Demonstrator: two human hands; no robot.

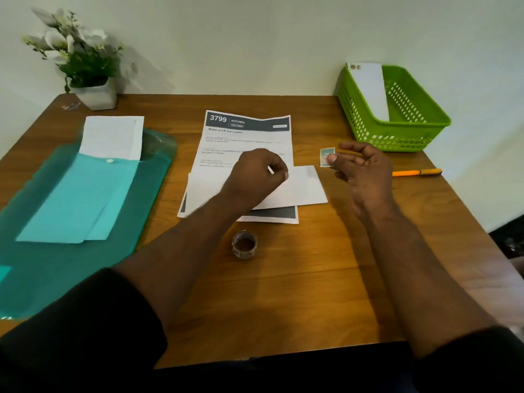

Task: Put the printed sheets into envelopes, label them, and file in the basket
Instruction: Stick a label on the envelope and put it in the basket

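Tape roll [245, 245] nearest — left hand [255, 173] pinches a paper scrap above the envelope [306, 188]; right hand [360, 168] pinches a stamp [326, 157]

Your two forearms are bare from above the elbow down to each hand. Your left hand [256, 173] and right hand [361, 168] carry no rings, watch or gloves. Your sleeves [85, 330] are black, plain and loose, pushed up near the elbows, and the same dark cloth covers your lower body.
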